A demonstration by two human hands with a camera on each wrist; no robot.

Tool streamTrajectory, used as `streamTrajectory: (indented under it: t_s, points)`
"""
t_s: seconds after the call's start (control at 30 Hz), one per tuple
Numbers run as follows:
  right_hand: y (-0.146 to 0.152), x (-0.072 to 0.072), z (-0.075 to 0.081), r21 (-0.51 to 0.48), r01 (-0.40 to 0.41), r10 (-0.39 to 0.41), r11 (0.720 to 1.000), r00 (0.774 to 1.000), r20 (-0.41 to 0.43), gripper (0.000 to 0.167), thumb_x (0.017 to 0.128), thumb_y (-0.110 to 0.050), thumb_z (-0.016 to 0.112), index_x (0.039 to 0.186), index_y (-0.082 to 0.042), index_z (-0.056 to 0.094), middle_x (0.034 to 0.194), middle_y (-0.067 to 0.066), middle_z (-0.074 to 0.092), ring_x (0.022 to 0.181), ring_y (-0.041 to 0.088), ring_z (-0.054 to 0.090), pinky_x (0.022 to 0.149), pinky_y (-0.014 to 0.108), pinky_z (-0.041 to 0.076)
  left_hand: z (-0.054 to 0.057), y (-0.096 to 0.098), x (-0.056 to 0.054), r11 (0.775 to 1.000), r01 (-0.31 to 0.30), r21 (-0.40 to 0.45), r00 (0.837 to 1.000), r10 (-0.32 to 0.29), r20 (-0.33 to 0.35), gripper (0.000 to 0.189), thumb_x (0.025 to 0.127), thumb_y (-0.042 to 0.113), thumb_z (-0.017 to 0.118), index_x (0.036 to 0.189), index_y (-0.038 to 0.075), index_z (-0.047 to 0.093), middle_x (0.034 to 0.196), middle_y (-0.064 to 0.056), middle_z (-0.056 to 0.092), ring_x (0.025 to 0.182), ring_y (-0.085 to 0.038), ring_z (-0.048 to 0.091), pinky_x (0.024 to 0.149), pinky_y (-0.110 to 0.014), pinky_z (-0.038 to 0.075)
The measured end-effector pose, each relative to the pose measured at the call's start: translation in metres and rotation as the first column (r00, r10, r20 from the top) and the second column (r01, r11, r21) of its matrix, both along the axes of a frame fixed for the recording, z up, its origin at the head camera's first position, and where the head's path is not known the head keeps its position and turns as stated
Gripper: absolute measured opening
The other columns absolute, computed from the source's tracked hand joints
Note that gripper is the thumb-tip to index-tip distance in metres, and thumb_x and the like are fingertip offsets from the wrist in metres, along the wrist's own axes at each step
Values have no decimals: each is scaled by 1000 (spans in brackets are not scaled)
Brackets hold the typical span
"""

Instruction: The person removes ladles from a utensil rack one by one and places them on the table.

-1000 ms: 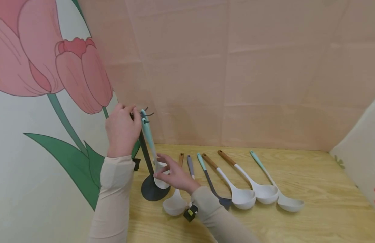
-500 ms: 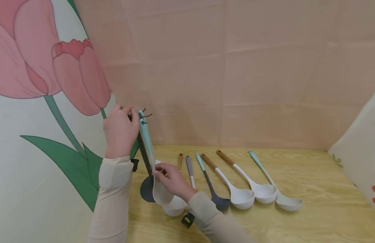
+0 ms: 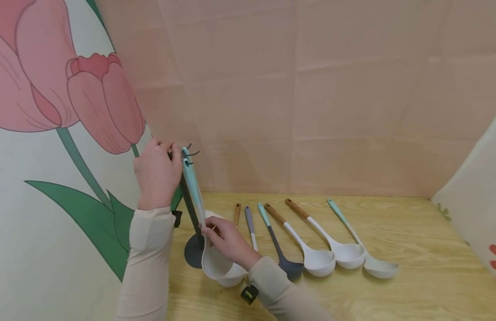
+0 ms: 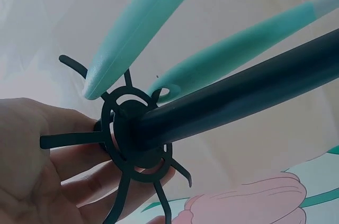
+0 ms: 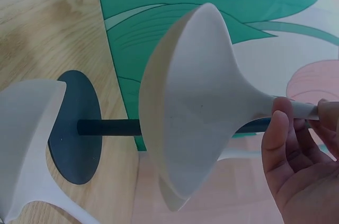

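My left hand [image 3: 157, 174] grips the top of a black utensil stand [image 3: 189, 200], its fingers behind the hook ring [image 4: 108, 139] in the left wrist view. Two teal handles, a nearer one [image 4: 143, 28] and another [image 4: 238, 49], hang at the hooks. With thumb and fingers, my right hand [image 3: 229, 243] pinches the neck of a white ladle [image 3: 212, 263] whose teal handle reaches up to a hook. Its bowl [image 5: 196, 102] is large in the right wrist view, partly covering a second white utensil [image 5: 172, 198] behind it.
Right of the stand's round base [image 3: 193, 256], several utensils lie in a row on the wooden table [image 3: 428, 249]. They include white ladles with brown handles [image 3: 319, 263], a dark one [image 3: 290, 267] and a teal-handled one [image 3: 380, 269]. A tulip-printed cloth [image 3: 91, 169] borders the left.
My right hand has gone from loosely spread fingers beside the hanging ladle to pinching its neck. The ladle's bowl has swung toward the camera. My left hand stays at the stand's top.
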State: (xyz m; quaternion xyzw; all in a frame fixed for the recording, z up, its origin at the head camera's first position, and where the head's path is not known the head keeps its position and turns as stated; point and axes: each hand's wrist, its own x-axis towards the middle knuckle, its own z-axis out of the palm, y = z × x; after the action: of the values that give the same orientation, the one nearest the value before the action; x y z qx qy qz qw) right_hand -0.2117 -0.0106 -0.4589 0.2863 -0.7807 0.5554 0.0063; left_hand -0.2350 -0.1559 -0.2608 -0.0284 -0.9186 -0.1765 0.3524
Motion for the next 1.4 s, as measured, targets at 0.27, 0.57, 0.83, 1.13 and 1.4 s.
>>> streamTrajectory:
  t_s: [0.27, 0.57, 0.83, 1.13, 1.4]
  points:
    - [2, 3, 2, 14, 18, -17, 1000, 1000, -15, 20, 106, -27, 51, 111, -17, 67, 92, 3, 67, 70, 8, 60, 60, 23, 50, 0, 0, 0, 999, -11, -36, 1000, 10, -21, 39, 105, 23, 45, 113, -1, 74, 93, -18, 64, 77, -37, 60, 69, -57, 47]
    - [5, 4, 3, 7, 23, -23, 1000, 999, -36, 22, 105, -22, 52, 111, -7, 67, 92, -1, 65, 70, 6, 59, 61, 23, 51, 2, 2, 1, 999, -17, -45, 1000, 16, -5, 38, 105, 23, 45, 113, 0, 75, 94, -17, 65, 78, -36, 60, 70, -57, 47]
    - [9, 6, 5, 12, 8, -7, 1000, 999, -41, 17, 106, -22, 51, 107, -15, 67, 93, 5, 67, 71, 6, 59, 63, 23, 52, 3, 1, -1, 999, -10, -54, 1000, 10, -7, 36, 104, 22, 47, 112, 0, 75, 94, -17, 66, 77, -34, 59, 68, -55, 47]
    - [14, 10, 3, 23, 3, -2, 1000, 997, -71, 20, 105, -22, 52, 111, -11, 67, 97, 5, 66, 71, 8, 59, 63, 24, 52, 5, -3, -1, 999, 32, -28, 999, -31, 27, 30, 102, 17, 50, 90, -1, 72, 91, -18, 63, 79, -35, 58, 69, -50, 49]
    - [17, 13, 1, 45, 12, -7, 999, 994, -110, 21, 105, -26, 52, 112, -12, 67, 99, 1, 65, 71, 4, 58, 64, 23, 52, 8, -2, -1, 988, 137, 74, 987, -143, 77, 31, 100, 6, 44, 112, -9, 70, 100, -27, 63, 84, -37, 57, 74, -48, 50]
